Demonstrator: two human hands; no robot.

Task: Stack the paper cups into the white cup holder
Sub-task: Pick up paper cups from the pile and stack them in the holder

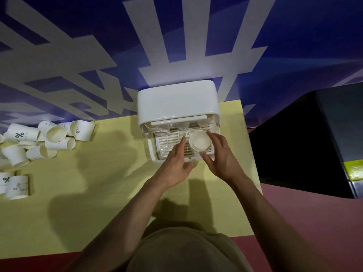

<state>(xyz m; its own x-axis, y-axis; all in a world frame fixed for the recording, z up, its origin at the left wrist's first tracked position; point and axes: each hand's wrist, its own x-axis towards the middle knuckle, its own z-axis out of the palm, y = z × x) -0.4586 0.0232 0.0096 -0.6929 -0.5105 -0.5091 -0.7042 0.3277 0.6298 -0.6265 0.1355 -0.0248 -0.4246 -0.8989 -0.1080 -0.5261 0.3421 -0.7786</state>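
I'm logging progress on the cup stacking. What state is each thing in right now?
white cup holder: lid raised, grid tray exposed at front.
paper cup: upright, mouth up, on the tray's right side.
right hand: fingers curled round the cup.
left hand: fingers straight, forefinger reaching onto the tray grid.
loose paper cups: piled on the yellow table at far left, mostly tipped over.

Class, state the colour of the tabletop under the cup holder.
Pale yellow tabletop, seen in the head view, beneath the white cup holder.
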